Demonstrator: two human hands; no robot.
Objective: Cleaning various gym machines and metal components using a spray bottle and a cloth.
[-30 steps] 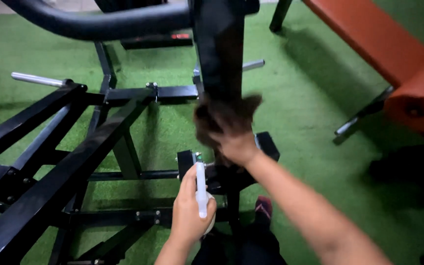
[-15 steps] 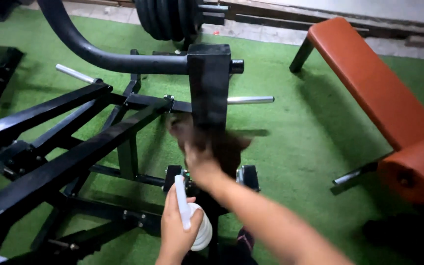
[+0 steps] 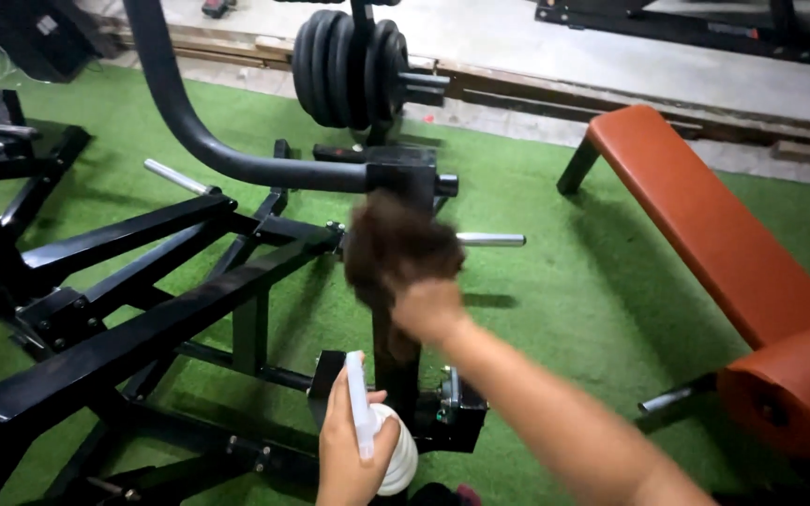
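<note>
My right hand (image 3: 428,311) grips a dark brown cloth (image 3: 396,245) and presses it against the black upright post (image 3: 396,347) of a black steel gym machine (image 3: 142,309). The cloth covers the post just below its top block (image 3: 410,178). My left hand (image 3: 353,450) is low in the view, near the bottom edge, closed around a white spray bottle (image 3: 391,454) with its nozzle pointing up. The bottle is held beside the post's lower part, apart from the cloth.
A curved black tube (image 3: 189,131) rises from the top block to the upper left. Chrome pegs (image 3: 489,240) stick out of the frame. Stacked black weight plates (image 3: 344,70) stand behind. An orange padded bench (image 3: 714,234) lies to the right on green turf (image 3: 555,309).
My right hand has carried the cloth higher up the post. The view has tilted up, showing the weight plates and the concrete floor behind. My left hand still holds the bottle low.
</note>
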